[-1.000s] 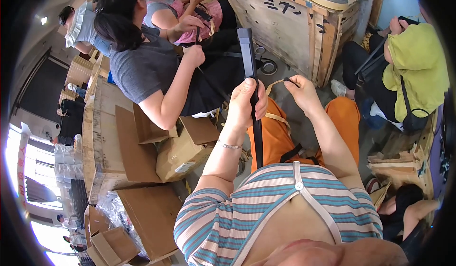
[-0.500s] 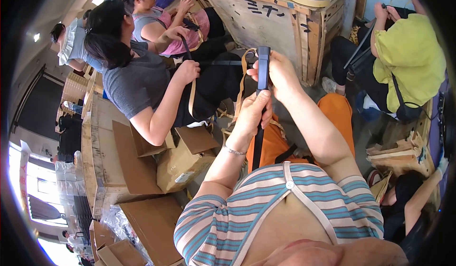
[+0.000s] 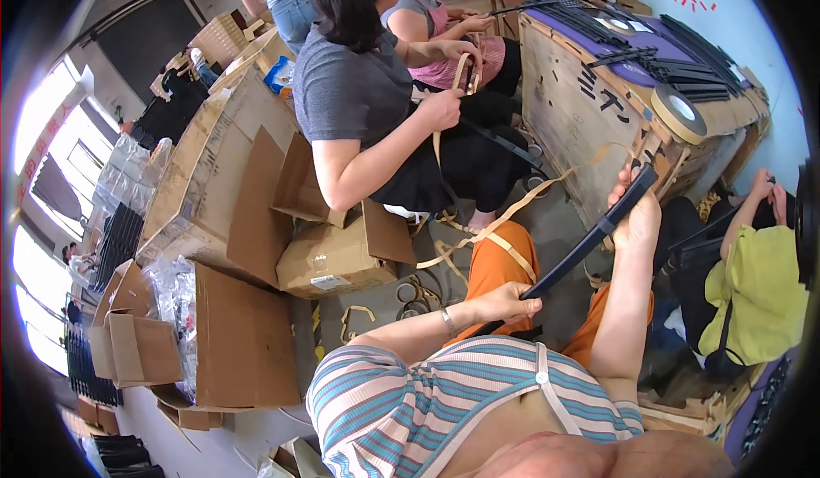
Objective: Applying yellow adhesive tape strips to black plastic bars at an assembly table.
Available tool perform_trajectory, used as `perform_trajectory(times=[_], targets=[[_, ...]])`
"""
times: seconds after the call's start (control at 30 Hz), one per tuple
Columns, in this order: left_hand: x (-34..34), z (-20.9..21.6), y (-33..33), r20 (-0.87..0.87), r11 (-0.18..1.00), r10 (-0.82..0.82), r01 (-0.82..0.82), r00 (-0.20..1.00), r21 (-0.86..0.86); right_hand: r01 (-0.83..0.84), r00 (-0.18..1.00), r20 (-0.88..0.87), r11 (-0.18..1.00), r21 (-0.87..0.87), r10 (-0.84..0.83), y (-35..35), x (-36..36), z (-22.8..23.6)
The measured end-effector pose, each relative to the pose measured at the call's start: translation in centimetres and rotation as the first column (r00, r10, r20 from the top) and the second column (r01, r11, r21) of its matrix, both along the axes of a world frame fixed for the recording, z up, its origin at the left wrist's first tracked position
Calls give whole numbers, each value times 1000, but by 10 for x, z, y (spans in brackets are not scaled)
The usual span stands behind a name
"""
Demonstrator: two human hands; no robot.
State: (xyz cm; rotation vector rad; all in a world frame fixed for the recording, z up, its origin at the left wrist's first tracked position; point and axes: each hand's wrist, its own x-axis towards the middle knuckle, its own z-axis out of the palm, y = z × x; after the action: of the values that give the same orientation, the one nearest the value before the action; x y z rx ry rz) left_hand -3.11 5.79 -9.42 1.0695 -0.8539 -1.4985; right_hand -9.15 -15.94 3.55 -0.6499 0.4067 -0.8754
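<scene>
A long, narrow black strip [image 3: 589, 240] slants up and to the right between my two hands. My left hand [image 3: 510, 304] is closed round its lower part, near my lap. Higher up, my right hand [image 3: 636, 215] grips it near its upper end, fingers wrapped behind it. From beside my right hand a thin tan ribbon [image 3: 547, 186] trails down to the left over my knee in orange trousers. Whether that ribbon is attached to the strip or held in my fingers, I cannot tell.
A person in grey [image 3: 348, 85] sits ahead, handling a tan ribbon. At right sits someone in a yellow-green top [image 3: 756, 294]. A tape roll [image 3: 679, 112] and several black strips lie on a wooden crate [image 3: 568, 128]. Cardboard boxes [image 3: 329, 260] stand at left; loose ribbons litter the floor.
My hands have moved apart: the right to the right, the left down toward my lap. More of the black strip shows between them. The view has swung, shifting the surroundings.
</scene>
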Motion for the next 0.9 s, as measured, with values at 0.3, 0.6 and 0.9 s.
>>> perform_trajectory(times=[0.3,0.6,0.9], targets=[[19,64,-16,20,950,268,-260,963,-173,-201,930,-368,858,-473,15,18,-26,-50],[27,80,-9,-156,960,277,-280,948,3,-289,957,-239,637,-715,165,26,-40,-9],[23,82,-9,-140,961,269,-274,953,-17,-420,907,-332,609,-673,259,28,-36,-17]])
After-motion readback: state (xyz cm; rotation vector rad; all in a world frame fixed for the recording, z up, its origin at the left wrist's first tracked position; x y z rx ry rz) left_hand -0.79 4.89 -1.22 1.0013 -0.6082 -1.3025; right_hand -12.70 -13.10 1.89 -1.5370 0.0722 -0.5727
